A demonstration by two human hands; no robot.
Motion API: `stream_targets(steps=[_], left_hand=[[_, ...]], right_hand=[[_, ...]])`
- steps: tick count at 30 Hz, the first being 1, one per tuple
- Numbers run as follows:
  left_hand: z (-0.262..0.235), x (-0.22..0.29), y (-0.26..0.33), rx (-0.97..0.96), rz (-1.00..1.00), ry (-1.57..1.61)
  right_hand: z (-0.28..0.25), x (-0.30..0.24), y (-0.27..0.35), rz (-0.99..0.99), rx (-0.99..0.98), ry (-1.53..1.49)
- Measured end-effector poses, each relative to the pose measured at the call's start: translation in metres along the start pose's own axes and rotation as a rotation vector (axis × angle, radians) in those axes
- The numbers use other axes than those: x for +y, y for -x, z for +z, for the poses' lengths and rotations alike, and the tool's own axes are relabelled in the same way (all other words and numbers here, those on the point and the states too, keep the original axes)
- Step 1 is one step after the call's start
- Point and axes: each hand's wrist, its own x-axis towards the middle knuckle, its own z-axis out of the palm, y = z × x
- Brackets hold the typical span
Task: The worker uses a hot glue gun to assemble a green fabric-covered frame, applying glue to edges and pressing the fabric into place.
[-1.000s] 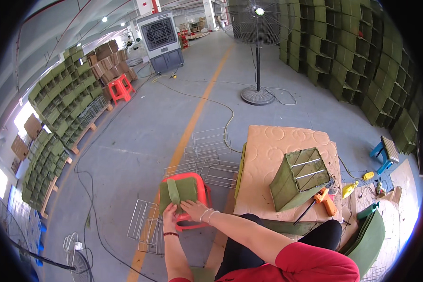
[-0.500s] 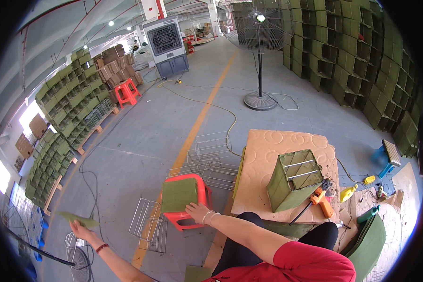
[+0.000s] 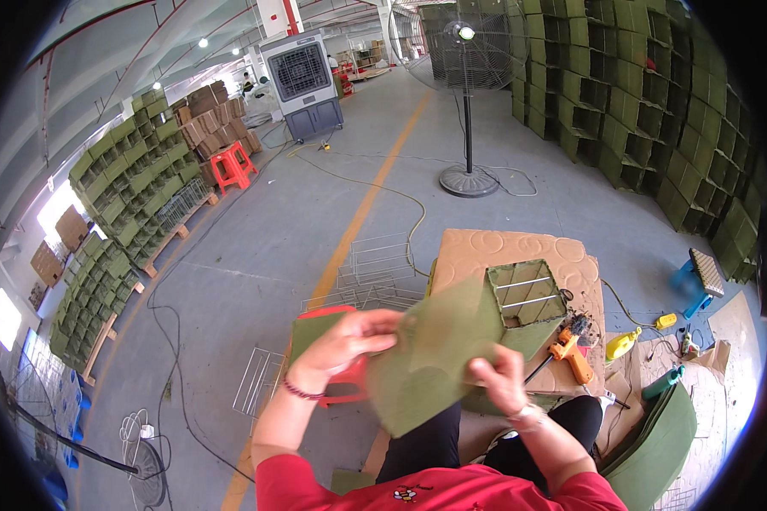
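The person has a green sheet [image 3: 418,387] up in front of them, over the lap, between a red stool [image 3: 343,387] and a low table [image 3: 477,245] topped with brown cardboard. Their left hand [image 3: 355,341] grasps it near its upper left edge, thumb and fingers together, and the right hand [image 3: 501,381] has hold of the right edge, thumb raised toward the near face; the sheet is blurred, so I can't tell how tight either grip is. Its lowest corner hangs free above the dark trousers. The far edge overlaps the green box [image 3: 524,298] from here, and whether they touch I can't tell. That box, its open end crossed by pale rods, sits close to the table's right side, with an orange glue gun [image 3: 574,356] just beside it, leaving little bare cardboard there; the wider bare strip runs along the far edge. More green sheet lies on the stool, partly behind the left hand. Wire racks [image 3: 260,381] crowd the floor left of the stool and beyond it, but farther out the grey floor [image 3: 256,230] opens wide, clear up to the standing fan [image 3: 469,180].
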Motion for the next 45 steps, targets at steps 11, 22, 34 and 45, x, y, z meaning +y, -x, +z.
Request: stream_targets(steps=[11,22,34,45], left_hand=[[0.098,-0.054,-0.074,-0.197,0.177,-0.205],[0.065,-0.041,-0.114,0.232,0.085,-0.351],[0.014,-0.087,-0.259,0.355,0.105,-0.078],[0.013,-0.101,-0.259,0.36,0.086,0.072]], right_hand=[[-0.084,-0.038,0.111,0.032,0.525,0.104],[-0.119,-0.073,0.062,-0.079,0.268,0.551],[-0.185,-0.035,-0.039,0.275,0.494,0.359],[-0.196,-0.006,-0.043,0.228,0.466,0.356]])
